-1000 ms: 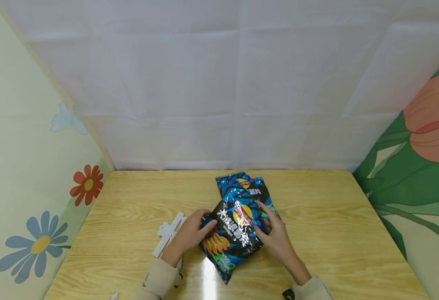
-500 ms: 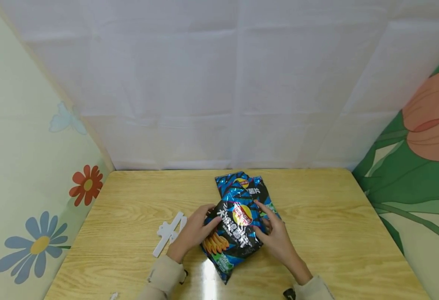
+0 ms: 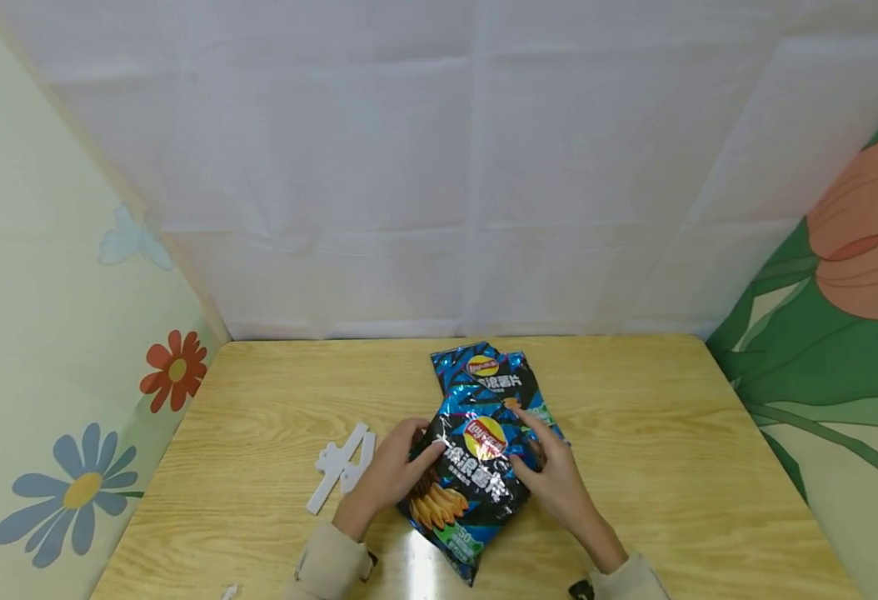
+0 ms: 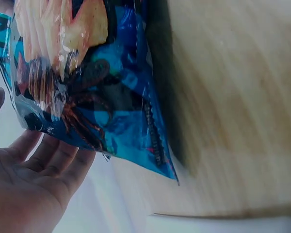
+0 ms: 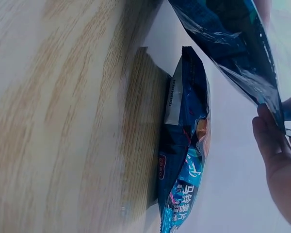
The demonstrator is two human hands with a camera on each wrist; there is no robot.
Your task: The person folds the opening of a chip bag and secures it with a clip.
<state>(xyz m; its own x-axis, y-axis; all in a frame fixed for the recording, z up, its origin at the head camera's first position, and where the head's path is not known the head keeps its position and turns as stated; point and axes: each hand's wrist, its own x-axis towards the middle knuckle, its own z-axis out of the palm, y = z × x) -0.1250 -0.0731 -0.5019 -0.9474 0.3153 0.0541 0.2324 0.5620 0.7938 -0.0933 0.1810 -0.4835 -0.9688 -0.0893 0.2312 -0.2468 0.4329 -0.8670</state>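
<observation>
Both hands hold a black and blue chip bag (image 3: 484,479) at its sides, its printed front up. My left hand (image 3: 386,471) grips the left side; in the left wrist view its fingers (image 4: 53,155) lie behind the bag (image 4: 121,102). On the bag's other side is my right hand (image 3: 559,479), thumb in front; in the right wrist view the right hand (image 5: 283,170) pinches the bag (image 5: 233,43) by its edge. Beyond the held bag in the head view lie similar bags (image 3: 517,379), partly covered by it. One bag (image 5: 182,145) rests on the table in the right wrist view.
White clip-shaped pieces (image 3: 336,467) lie on the wooden table (image 3: 679,467), left of my left hand. A small white scrap (image 3: 230,592) is at the near left edge. A white sheet (image 3: 356,167) hangs behind, and flower-printed walls (image 3: 57,350) flank the table.
The held bag has come slightly toward me and shifted a little right, exposing more print on the bag behind. My left hand has moved slightly right, its thumb further over the bag's front.
</observation>
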